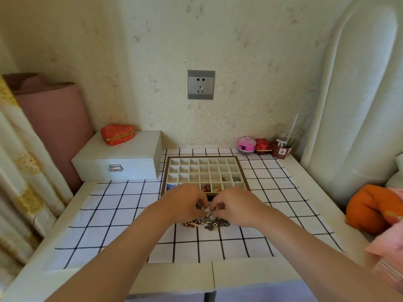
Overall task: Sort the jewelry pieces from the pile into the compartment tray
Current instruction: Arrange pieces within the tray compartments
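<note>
A pile of small silver and red jewelry pieces [207, 223] lies on the checked cloth just in front of the compartment tray [239, 168]. My left hand [184, 202] and my right hand [234, 207] meet over the back of the pile, fingers curled down and pinching at a piece between them [208, 211]. Which hand holds it is hard to tell. The tray has many small cream cells; a few front cells hold a blue piece [171, 186], a red piece [206, 188], a gold piece [217, 188] and dark metal pieces [231, 179].
A white latched box [122, 158] with a red heart-shaped pouch [117, 134] stands back left. At the back right sit a pink round case [246, 144], a red box [263, 146] and a plastic cup with a straw [283, 140]. An orange cushion [368, 209] lies right.
</note>
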